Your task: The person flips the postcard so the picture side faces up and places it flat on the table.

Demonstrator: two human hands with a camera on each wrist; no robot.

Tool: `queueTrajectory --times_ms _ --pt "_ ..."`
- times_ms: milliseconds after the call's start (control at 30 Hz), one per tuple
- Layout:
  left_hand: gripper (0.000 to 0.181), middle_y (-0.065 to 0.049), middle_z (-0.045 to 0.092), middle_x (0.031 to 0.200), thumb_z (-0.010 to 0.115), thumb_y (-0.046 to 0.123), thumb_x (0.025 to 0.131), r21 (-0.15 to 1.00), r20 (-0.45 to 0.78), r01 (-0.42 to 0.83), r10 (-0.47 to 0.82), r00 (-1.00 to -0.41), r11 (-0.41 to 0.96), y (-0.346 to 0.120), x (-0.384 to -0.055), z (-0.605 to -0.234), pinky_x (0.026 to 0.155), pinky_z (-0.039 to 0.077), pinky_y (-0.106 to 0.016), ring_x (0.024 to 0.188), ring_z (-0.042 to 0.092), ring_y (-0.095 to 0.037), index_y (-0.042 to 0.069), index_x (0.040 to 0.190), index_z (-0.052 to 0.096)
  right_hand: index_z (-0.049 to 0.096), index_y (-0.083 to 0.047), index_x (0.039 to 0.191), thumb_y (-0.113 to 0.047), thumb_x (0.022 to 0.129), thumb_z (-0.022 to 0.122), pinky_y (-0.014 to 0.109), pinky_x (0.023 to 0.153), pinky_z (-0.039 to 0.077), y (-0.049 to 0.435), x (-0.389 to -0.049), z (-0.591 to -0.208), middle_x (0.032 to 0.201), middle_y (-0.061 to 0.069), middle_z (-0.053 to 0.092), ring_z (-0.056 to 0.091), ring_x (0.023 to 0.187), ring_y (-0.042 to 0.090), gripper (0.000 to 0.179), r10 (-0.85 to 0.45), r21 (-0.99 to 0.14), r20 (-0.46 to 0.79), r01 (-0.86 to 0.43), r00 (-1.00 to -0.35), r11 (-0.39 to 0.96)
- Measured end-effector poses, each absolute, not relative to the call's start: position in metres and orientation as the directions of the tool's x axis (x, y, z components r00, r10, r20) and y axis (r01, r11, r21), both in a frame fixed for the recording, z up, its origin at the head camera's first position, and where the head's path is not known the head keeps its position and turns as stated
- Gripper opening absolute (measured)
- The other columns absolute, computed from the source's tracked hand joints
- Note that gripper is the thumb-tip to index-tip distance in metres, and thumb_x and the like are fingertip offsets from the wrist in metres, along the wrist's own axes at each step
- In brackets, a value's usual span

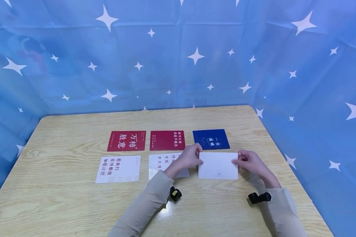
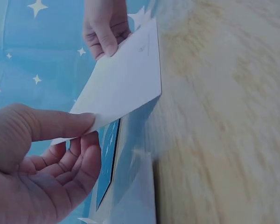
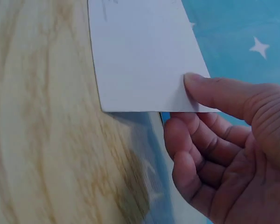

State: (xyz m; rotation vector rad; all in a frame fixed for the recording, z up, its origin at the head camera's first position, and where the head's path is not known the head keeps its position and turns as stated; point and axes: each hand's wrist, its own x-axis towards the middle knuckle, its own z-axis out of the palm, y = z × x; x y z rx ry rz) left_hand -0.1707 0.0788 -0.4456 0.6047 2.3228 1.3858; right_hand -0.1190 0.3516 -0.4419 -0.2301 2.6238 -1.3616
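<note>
A white card (image 1: pixel 218 166) with a small faint mark near its lower edge is held above the table between both hands. My left hand (image 1: pixel 190 156) pinches its left side, thumb on top and fingers beneath, as the left wrist view shows at the card's corner (image 2: pixel 116 88). At the opposite side my right hand (image 1: pixel 250 162) pinches it the same way; in the right wrist view the thumb (image 3: pixel 219 91) presses on the card's face. Just beyond the held card lies a blue card (image 1: pixel 211 139) with white characters. The left forearm partly covers a white printed card (image 1: pixel 157 166).
Two red cards (image 1: pixel 126 141) lie in the back row, left of the blue one. Another white printed card (image 1: pixel 118 169) lies at the front left. The wooden table (image 1: pixel 62 204) is bordered at the back and sides by a blue curtain (image 1: pixel 166 49) with white stars.
</note>
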Motion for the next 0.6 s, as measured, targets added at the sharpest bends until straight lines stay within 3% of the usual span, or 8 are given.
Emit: queueTrajectory --times_ms 200,400,600 --pt "0.029 -0.009 0.056 0.082 0.066 -0.013 0.073 0.936 -0.078 0.126 0.541 -0.837 0.33 0.0742 -0.1722 -0.4444 0.068 0.047 -0.018 0.073 0.051 -0.01 -0.006 0.1 0.057 0.05 0.006 0.084 0.001 0.086 0.063 0.023 0.05 0.039 0.3562 -0.1166 -0.4441 0.069 0.0 0.051 0.046 0.058 0.009 0.014 -0.243 -0.871 -0.031 -0.094 -0.97 0.483" --pt "0.021 -0.005 0.057 0.079 0.062 -0.015 0.073 0.964 -0.058 0.089 0.527 -0.848 0.25 0.0719 -0.1708 -0.441 0.067 0.048 -0.017 0.075 0.054 -0.014 -0.003 0.089 0.058 0.055 0.012 0.096 0.005 0.085 0.061 0.025 0.055 0.044 0.3566 -0.1141 -0.4385 0.079 0.001 0.058 0.051 0.066 0.009 0.014 -0.239 -0.884 -0.023 -0.092 -0.971 0.458" --pt "0.019 -0.005 0.058 0.079 0.06 -0.015 0.073 0.973 -0.032 0.091 0.516 -0.856 0.212 0.0697 -0.1702 -0.438 0.066 0.047 -0.018 0.075 0.054 -0.015 -0.004 0.088 0.061 0.054 0.011 0.093 0.005 0.085 0.061 0.025 0.055 0.045 0.3571 -0.1126 -0.4357 0.08 -0.003 0.058 0.051 0.067 0.008 0.013 -0.21 -0.9 -0.014 -0.079 -0.978 0.429"
